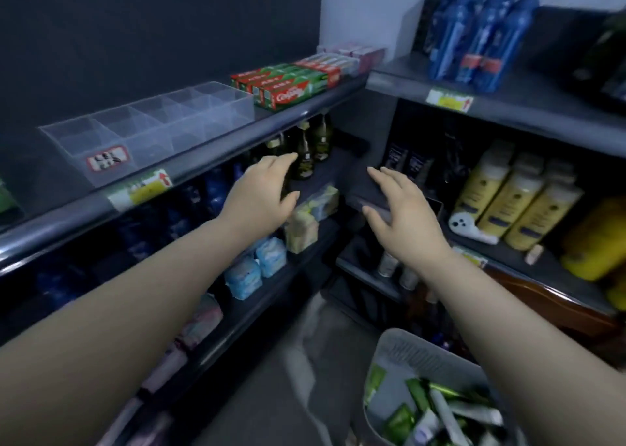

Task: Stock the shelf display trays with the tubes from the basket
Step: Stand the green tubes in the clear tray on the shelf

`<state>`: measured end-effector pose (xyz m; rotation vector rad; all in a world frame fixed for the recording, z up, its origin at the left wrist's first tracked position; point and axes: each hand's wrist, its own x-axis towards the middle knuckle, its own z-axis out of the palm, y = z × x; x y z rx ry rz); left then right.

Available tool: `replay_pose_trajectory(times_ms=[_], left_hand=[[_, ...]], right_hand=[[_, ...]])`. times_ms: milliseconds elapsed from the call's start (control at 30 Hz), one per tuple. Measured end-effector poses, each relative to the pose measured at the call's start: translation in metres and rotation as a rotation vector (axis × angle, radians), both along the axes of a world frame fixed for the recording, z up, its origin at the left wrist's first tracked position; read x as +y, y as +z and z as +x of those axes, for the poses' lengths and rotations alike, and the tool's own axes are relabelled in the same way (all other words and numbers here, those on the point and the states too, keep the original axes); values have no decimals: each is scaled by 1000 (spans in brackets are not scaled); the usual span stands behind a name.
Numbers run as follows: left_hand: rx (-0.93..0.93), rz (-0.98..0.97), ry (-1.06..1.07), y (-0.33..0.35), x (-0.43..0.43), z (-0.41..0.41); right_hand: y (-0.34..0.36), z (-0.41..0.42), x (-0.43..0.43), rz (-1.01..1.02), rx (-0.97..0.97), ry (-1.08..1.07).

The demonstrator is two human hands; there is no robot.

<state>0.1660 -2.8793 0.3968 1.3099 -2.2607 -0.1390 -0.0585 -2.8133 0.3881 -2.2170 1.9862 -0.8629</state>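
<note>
Clear tray (145, 130) sits far left on shelf, basket (399, 361) w/ tubes (440, 408) near right, left hand (261, 202) & right hand (403, 208) both open, holding nothing.

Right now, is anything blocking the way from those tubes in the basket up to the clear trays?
Nothing visible does. The basket of tubes sits low right; the clear trays sit open-topped and empty on the upper left shelf. Both hands, left and right, are open in between, holding nothing.
</note>
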Motion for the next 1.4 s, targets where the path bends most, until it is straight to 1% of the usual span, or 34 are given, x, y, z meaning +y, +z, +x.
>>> replay_pose_trajectory(times_ms=[300, 567, 800, 900, 1033, 1133, 1200, 1267, 1400], left_hand=[[10, 200, -74, -92, 41, -137], [-37, 435, -159, -199, 86, -206], [-65, 696, -198, -306, 101, -231], [-128, 841, -246, -361, 111, -238], [-231, 1011, -288, -432, 118, -242], [-320, 1092, -300, -477, 121, -246], [-385, 1135, -293, -503, 121, -250], [-439, 1163, -297, -528, 121, -254], [-505, 1160, -332, -565, 120, -267]], right_hand=[[-75, -138, 75, 152, -64, -127], [-168, -206, 126, 327, -146, -222], [-273, -211, 157, 472, -281, -355], [-325, -205, 169, 589, -333, -411], [-395, -194, 179, 708, -354, -448], [-443, -184, 181, 810, -342, -473], [-472, -179, 180, 871, -329, -447], [-497, -173, 175, 885, -309, -406], [-541, -165, 162, 930, -140, -289]])
